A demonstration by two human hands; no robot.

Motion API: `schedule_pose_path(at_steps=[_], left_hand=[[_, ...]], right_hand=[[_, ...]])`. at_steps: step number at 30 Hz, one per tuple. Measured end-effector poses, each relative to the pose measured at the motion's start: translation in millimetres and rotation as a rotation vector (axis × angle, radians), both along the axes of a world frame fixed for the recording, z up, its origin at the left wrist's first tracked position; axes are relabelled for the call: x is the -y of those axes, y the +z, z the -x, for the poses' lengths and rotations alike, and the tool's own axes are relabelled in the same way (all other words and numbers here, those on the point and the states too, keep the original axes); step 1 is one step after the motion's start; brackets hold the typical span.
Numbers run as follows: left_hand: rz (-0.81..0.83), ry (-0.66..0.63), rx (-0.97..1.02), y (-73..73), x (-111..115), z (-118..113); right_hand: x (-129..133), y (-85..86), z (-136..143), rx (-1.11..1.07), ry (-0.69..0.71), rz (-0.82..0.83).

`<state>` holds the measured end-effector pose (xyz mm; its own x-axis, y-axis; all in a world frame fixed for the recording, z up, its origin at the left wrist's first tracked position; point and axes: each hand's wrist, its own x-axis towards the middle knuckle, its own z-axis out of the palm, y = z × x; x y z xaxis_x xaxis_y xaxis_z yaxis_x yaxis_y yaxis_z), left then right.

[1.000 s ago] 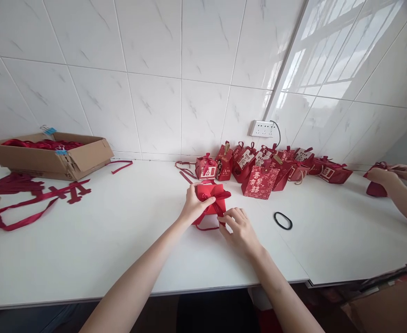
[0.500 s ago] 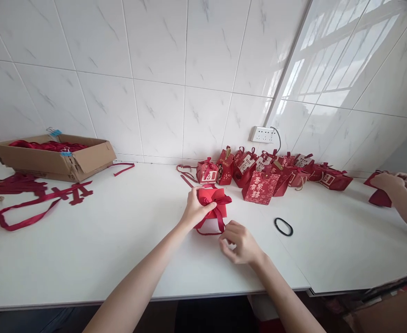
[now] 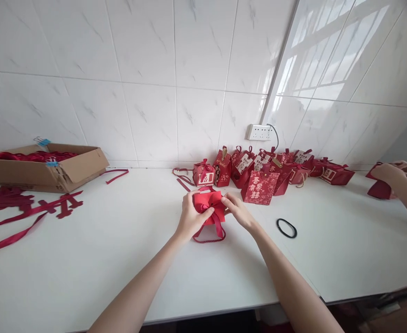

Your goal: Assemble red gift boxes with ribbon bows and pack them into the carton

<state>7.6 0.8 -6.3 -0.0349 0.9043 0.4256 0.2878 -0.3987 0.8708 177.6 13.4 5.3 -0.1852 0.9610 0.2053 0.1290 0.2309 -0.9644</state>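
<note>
A small red gift box [image 3: 203, 199] sits on the white table in front of me, with a dark red ribbon [image 3: 218, 225] knotted across it. From its near side loops a twisted red cord [image 3: 208, 241]. My left hand [image 3: 191, 216] grips the box at its left, thumb pressed on the ribbon knot. At the right corner, my right hand [image 3: 238, 210] pinches the box's edge between thumb and fingers; those fingers are partly hidden behind it, and whether they also hold a ribbon loop is unclear.
Several finished red gift boxes [image 3: 259, 187] stand along the wall. A cardboard box [image 3: 82, 169] of red ribbon is at left, near loose ribbon [image 3: 16, 240] and felt pieces [image 3: 64, 206]. A black ring [image 3: 286, 228] lies at right. Another person's hands [image 3: 394, 175] work at far right.
My right hand has moved up from beside the ribbon's hanging tail to the box's right corner. My left hand keeps its hold. The view has shifted slightly right.
</note>
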Motion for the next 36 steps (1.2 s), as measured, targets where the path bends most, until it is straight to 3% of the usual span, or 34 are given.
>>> schedule_pose_path(at_steps=[4,9,11,16,25,29,36], left_hand=[[0.080,-0.026,-0.006,5.9,0.4,2.3],[0.125,-0.180,0.028,7.6,-6.5,13.0],[0.084,-0.138,0.047,4.3,-9.8,16.1],[0.038,0.114,0.003,-0.7,-12.2,18.3],[0.030,-0.055,0.040,3.8,-8.3,16.1],[0.020,-0.060,0.054,2.1,-6.3,12.8],[0.021,-0.063,0.139,3.9,-6.9,14.2]], right_hand=[[4.6,-3.3,3.4,-0.138,0.084,0.063],[2.1,-10.0,2.7,-0.274,0.108,0.095],[2.2,-13.8,2.7,-0.304,0.098,0.056],[1.6,-17.5,4.7,-0.306,0.075,-0.033],[-1.2,-17.6,1.6,-0.284,-0.032,-0.091],[0.8,-16.4,1.1,-0.355,-0.009,-0.051],[7.4,-9.3,4.2,-0.283,-0.088,-0.207]])
